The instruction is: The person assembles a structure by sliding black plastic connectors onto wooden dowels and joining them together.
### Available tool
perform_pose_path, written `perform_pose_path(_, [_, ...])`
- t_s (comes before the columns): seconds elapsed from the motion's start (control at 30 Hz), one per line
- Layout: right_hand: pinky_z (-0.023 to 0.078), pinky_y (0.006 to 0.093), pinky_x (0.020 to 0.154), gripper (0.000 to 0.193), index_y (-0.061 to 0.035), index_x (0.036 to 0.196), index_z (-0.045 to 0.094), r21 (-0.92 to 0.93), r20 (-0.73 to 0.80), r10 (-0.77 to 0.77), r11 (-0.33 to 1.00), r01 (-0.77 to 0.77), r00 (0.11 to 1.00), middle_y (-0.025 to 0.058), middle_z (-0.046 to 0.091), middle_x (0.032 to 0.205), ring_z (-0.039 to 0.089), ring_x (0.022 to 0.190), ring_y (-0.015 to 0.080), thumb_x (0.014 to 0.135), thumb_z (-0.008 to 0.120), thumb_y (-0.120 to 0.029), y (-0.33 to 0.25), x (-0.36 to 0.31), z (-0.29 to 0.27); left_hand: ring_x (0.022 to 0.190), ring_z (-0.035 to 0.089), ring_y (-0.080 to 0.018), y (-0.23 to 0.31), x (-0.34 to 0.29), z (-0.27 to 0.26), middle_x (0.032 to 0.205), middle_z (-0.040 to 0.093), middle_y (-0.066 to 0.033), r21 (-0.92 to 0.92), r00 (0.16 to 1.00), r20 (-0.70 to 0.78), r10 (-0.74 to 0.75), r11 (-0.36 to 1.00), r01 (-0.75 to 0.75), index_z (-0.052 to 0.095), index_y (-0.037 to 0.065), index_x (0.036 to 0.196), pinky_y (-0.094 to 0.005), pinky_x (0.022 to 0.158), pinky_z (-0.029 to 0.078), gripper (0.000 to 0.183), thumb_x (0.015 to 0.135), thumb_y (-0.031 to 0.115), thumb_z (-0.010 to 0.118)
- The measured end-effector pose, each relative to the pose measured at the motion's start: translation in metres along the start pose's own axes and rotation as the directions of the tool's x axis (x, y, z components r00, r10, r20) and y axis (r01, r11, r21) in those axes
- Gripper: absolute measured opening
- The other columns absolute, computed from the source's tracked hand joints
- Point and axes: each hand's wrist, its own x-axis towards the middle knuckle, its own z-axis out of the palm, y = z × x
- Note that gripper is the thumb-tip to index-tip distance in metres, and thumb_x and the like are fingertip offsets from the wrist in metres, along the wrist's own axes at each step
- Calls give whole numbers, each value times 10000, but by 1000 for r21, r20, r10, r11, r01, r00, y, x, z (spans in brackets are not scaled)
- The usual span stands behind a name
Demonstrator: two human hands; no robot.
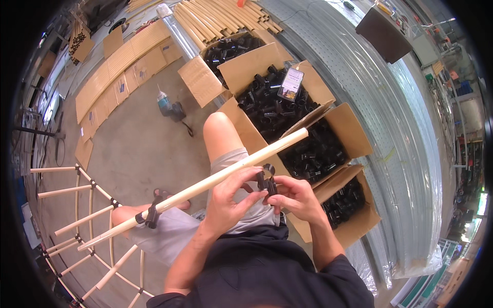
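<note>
A long cream rod (215,177) lies across my lap, running from lower left to upper right. A black clamp (152,211) grips it near its lower end. My left hand (228,197) and my right hand (295,197) meet just under the rod, both pinching a second black clamp connector (267,179) between their fingertips. The connector sits close against the rod's underside. I cannot tell whether it is clipped on.
Several open cardboard boxes (354,131) of black connectors stand to my right. A phone (290,83) lies on one pile. A bundle of cream rods (221,18) lies at the back. A frame of joined rods (87,215) stands at left. A power tool (167,105) is on the floor.
</note>
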Motion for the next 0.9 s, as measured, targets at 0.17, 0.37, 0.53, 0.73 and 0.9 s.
perform_pose_path(0.17, [553, 273, 678, 410, 62, 1188, 678, -597, 40, -367, 737, 317, 929, 111, 704, 952, 693, 744, 141, 869, 821, -150, -3, 5, -7, 993, 701, -198, -1, 0, -2, 1131, 724, -99, -47, 999, 39, -27, 998, 29, 656, 18, 1273, -322, 789, 540, 482, 816, 27, 812])
perform_pose_path(0.37, [548, 358, 834, 441, 34, 1280, 619, -616, 45, -471, 681, 395, 881, 173, 657, 1122, 684, 982, 282, 881, 766, -85, 6, 7, 6, 968, 659, -180, 3, 2, -6, 1111, 702, -80, -52, 995, 73, -67, 996, 71, 628, -5, 1273, -323, 856, 527, 436, 860, 14, 766])
perform_pose_path(0.53, [543, 362, 825, 472, 44, 1298, 598, -585, 82, -467, 693, 422, 880, 175, 650, 1124, 667, 944, 280, 877, 768, -85, 7, 8, 0, 956, 679, -190, 0, 4, -7, 1110, 709, -87, -114, 994, 89, -66, 991, 76, 632, -2, 1266, -310, 786, 537, 416, 877, 55, 769])
perform_pose_path(0.73, [525, 328, 739, 481, 48, 1313, 597, -562, 44, -464, 721, 406, 885, 157, 653, 1146, 625, 861, 212, 881, 764, -83, 6, 7, 1, 941, 686, -172, 3, 12, -8, 1109, 706, -84, -149, 992, 122, -40, 987, 58, 630, -9, 1268, -291, 749, 538, 412, 882, 48, 763])
perform_pose_path(0.9, [469, 281, 658, 495, 45, 1332, 597, -563, 33, -447, 731, 386, 894, 149, 663, 1175, 603, 822, 191, 889, 756, -107, 5, 8, -3, 921, 685, -166, 3, 17, -6, 1082, 709, -83, -111, 995, 103, -16, 993, 27, 634, -3, 1288, -288, 729, 537, 433, 877, 35, 762])
